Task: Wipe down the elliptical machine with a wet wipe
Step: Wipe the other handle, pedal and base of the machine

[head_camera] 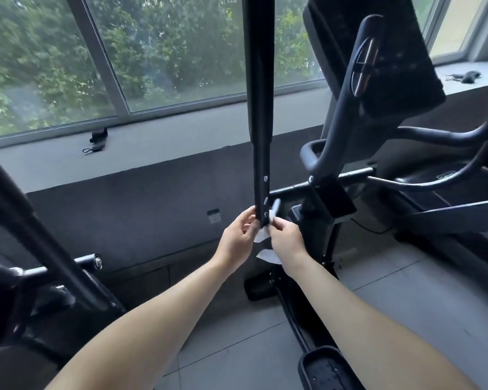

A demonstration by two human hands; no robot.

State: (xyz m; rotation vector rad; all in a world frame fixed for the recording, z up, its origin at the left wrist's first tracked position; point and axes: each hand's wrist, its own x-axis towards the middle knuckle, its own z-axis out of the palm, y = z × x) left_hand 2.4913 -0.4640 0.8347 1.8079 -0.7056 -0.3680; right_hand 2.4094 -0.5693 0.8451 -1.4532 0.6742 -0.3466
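Head view: left hand (238, 237) and right hand (286, 237) both pinch the white wet wipe (262, 235) around the elliptical's upright black handlebar (259, 108), low end.

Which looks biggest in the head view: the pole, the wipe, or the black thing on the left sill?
1. pole
2. wipe and black thing: these look about alike, and the black thing is farther away, so I won't rank them.
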